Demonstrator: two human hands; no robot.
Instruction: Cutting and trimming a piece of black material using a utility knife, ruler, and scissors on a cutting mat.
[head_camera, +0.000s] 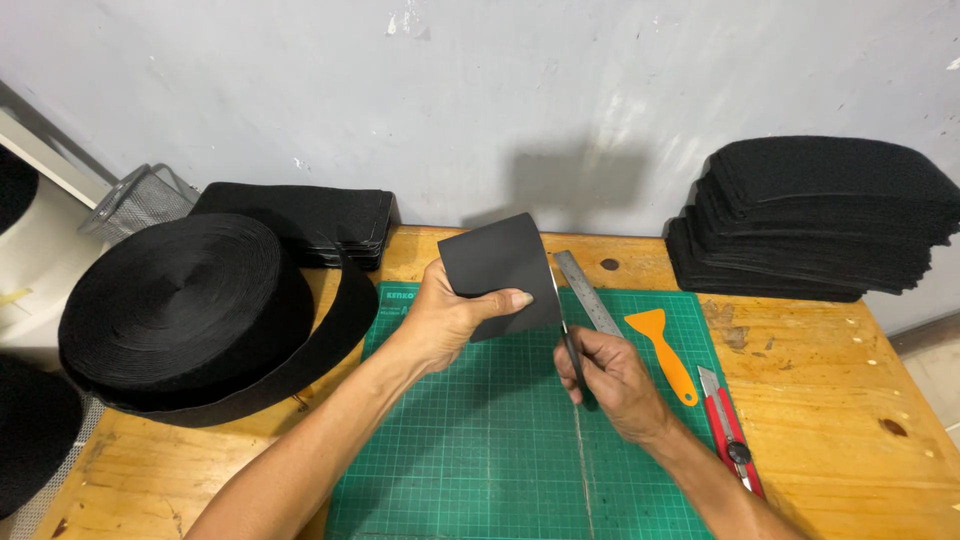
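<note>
The left hand (440, 320) pinches a black fabric piece (497, 272) above the green cutting mat (480, 440), thumb across its face, holding it up at about 12 o'clock from both wrists. Its right edge, running roughly 12 to 6, meets the scissors (568, 345) gripped in the right hand (610, 380), which is the nearer hand to that edge. The piece looks matte, soft and slightly curved (corners rounded). At 3 o'clock lie a steel ruler (588, 292), an orange scraper (662, 350) and a red utility knife (728, 430); a thick black strap roll (180, 310) sits at 9 o'clock.
</note>
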